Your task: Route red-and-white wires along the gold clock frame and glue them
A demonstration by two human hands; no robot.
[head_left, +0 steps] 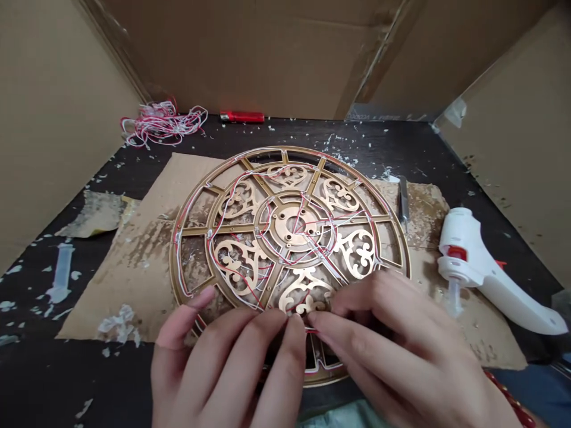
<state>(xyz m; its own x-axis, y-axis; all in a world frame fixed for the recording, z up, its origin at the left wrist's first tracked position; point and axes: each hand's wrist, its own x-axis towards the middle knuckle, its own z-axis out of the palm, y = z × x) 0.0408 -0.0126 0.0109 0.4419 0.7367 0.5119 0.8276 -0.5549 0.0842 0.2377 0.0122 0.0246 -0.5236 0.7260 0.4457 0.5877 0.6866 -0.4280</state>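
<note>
1. The round golden frame [281, 229] lies flat under the fingers of both hands. The left hand [232, 362] and right hand [401, 345] reach over its near part, w/ fingertips close together just beside the lowest scroll ornament [307, 274].
2. L fingers: the outermost one is spread apart and lifted near the L rim; the others bend inward, side by side. R fingers: curled, tips gathered near the L ones. Whether either hand is pinching a wire, I cannot tell.
3. Thin red & white wires [272, 260] run along the rings and cross the centre.
4. The frame's near edge is partly covered by both hands; its far edge is fully visible, reaching past the cardboard sheet [129, 249] over the dark worktop [35, 374]. Room is open on the L; on the R, a metal tool [404, 202] lies just beside the rim, and the white glue gun [486, 267] farther out.
5. At the back: wire bundle [163, 122] and red lighter-like item [242, 117], before the cardboard wall [250, 53]. A clear plastic piece [61, 270] lies far L, w/ white scraps around.
6. Hidden: L thumb and the contact pt. under the fingertips. Both hands are cut off at the bottom.
</note>
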